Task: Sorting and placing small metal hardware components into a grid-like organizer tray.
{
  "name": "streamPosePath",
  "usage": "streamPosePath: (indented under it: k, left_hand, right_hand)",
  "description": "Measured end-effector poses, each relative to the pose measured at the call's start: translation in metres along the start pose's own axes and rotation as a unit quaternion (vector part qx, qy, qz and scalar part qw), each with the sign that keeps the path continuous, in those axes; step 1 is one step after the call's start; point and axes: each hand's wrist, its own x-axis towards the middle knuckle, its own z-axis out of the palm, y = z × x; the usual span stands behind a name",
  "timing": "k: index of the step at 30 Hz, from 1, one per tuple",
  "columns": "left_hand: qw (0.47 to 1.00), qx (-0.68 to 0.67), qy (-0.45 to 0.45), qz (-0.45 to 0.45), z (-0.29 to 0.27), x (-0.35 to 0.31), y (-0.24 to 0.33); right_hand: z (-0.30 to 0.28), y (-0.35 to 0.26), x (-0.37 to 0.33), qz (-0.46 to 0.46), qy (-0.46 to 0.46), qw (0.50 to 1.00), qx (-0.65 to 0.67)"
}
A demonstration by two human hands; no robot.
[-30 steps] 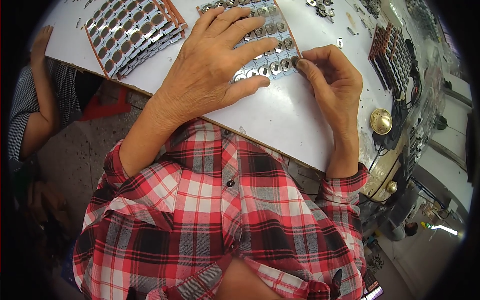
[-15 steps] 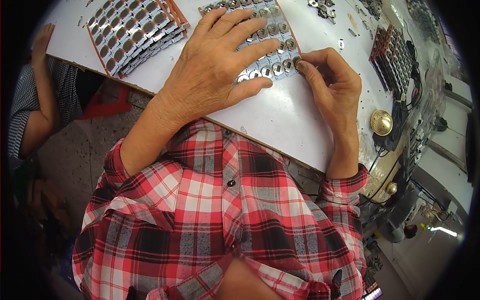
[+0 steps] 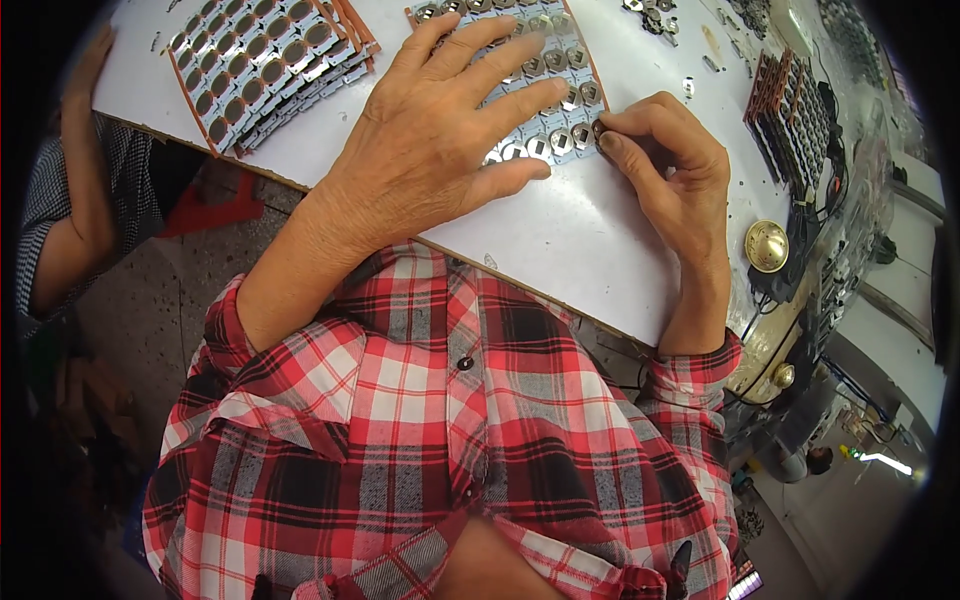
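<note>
A pale blue circuit-board panel with an orange edge lies on the white table, set with rows of round silvery metal pieces. My left hand rests over it with fingers spread, covering much of its left part. At the panel's near right corner, my right hand pinches a small round metal piece between thumb and forefinger. That piece is partly hidden by the fingertips, and I cannot tell whether it is seated on the board.
A stack of similar panels with dark round spots sits at the left. Loose metal pieces lie at the far side. More panels stand stacked at the right, near a brass-coloured dome. Another person's arm shows at the left edge.
Both hands and the panel have shifted slightly to the right. My right hand keeps its pinch at the panel's near right corner, and the left stays spread over the panel.
</note>
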Motion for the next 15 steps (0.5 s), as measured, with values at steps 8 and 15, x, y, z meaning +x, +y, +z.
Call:
streamPosePath:
  k: [8, 15]
  left_hand:
    - [0.999, -0.009, 0.037, -0.003, 0.009, -0.008, -0.001]
    - [0.998, -0.007, 0.062, 0.028, -0.011, -0.002, -0.006]
  right_hand:
    - [0.01, -0.008, -0.005, 0.064, 0.166, 0.975, 0.135]
    - [0.008, -0.009, -0.007, 0.0, 0.17, 0.985, -0.016]
